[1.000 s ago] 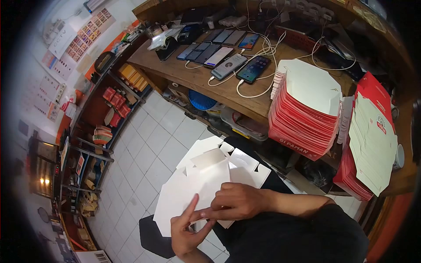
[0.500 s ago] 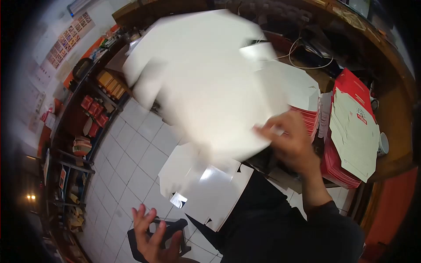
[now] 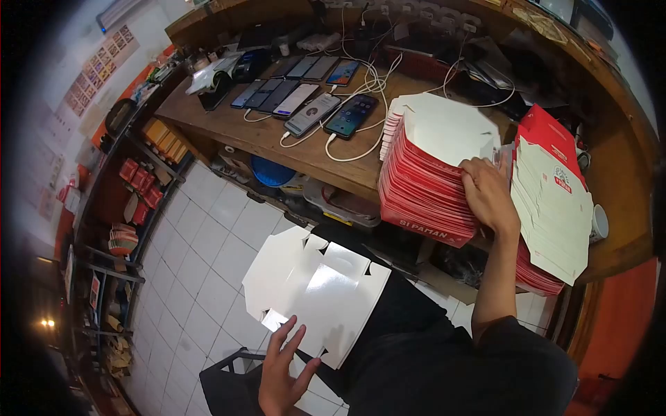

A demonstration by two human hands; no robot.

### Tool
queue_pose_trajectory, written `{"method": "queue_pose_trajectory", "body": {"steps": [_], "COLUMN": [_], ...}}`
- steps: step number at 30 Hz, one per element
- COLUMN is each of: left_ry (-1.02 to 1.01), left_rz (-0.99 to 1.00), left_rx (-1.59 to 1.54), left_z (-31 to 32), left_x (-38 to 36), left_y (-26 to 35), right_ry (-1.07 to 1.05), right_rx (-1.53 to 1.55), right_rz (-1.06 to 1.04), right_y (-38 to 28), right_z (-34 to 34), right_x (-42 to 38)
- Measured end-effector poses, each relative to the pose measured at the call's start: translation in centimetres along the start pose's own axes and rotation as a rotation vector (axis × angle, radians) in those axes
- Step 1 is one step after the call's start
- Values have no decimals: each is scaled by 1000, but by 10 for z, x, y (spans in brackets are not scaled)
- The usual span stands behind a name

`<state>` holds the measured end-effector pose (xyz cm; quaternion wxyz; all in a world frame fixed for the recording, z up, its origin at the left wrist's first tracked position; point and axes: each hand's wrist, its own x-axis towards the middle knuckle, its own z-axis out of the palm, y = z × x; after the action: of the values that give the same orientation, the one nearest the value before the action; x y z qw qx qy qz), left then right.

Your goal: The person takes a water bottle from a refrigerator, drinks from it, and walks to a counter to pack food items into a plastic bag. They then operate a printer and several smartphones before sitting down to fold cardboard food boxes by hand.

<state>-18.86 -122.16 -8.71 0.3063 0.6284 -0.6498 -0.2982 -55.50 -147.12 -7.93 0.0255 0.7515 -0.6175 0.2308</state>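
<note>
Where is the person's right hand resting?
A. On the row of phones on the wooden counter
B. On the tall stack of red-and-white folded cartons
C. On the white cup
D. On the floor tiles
B: the right hand lies on the top edge of the stack of folded cartons, away from the phones.

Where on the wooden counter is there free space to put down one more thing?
Bare wood shows on the counter along its front edge, below the row of phones, and between the charging cables and the red-and-white carton stack. The back is crowded with cables. The right hand rests on that stack, tight against the flat cartons.
</note>
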Motion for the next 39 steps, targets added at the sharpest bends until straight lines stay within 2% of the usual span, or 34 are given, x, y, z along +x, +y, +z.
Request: {"method": "queue_pose_trajectory", "body": {"steps": [2,6,8,10,11,13,14,16,19,21,23,25,26,27,28,29,30,31,33,34,35,37,38,39], "left_ry": [-88,-109,-33,-41,-56,-76,-90,-96,-113,-98,-78,-61,-55,-50,-55,-104,-148,-146,204,326,336,450,367,381], "left_rz": [-43,-86,-2,16,35,72,95,118,86,-17,20,49,122,190,170,14,-135,-151,-23,-4,-85,-114,-118,-136], "left_rx": [-39,-16,211,225,238,272,318,367,299,219,276,334,354,372,370,307,243,244,135,125,110,7,-59,-48], "left_z": [10,66,97,116,123,128,128,128,124,114,114,115,116,117,114,107,101,95,79,71,55,43,37,37], "left_x": [1,9,14,23,23,23,23,23,26,28,28,27,25,23,20,19,21,22,17,14,13,7,3,5], "left_y": [-13,-36,-39,-47,-51,-61,-63,-73,-77,-64,-52,-51,-53,-55,-54,-52,-49,-47,-41,-38,-21,-6,3,4], "right_ry": [-56,-190,-237,-201,-216,43,45,-143,-187,-172,-164,370,361,343,316,298,29,-246,-527,-692,-723,-859,-861,-846], "right_rx": [2,-107,-137,-36,-32,191,192,122,137,145,148,-27,-19,124,267,277,555,827,843,753,782,1008,1176,1328], "right_rz": [64,172,211,54,56,-218,-216,-138,-140,-141,-149,-394,-400,-416,-426,-429,-386,-332,-342,-393,-415,-261,-320,-354], "right_y": [-14,-32,-37,-41,-44,-51,-53,-59,-55,-56,-58,-69,-74,-83,-91,-97,-103,-106,-113,-115,-125,-146,-154,-165], "right_z": [-4,-14,-12,-1,11,33,31,21,24,23,24,29,28,18,14,15,15,16,24,33,39,47,59,67], "right_x": [-2,9,17,25,28,34,35,39,44,42,38,27,19,10,-1,-15,-28,-38,-53,-57,-63,-83,-95,-105]}}
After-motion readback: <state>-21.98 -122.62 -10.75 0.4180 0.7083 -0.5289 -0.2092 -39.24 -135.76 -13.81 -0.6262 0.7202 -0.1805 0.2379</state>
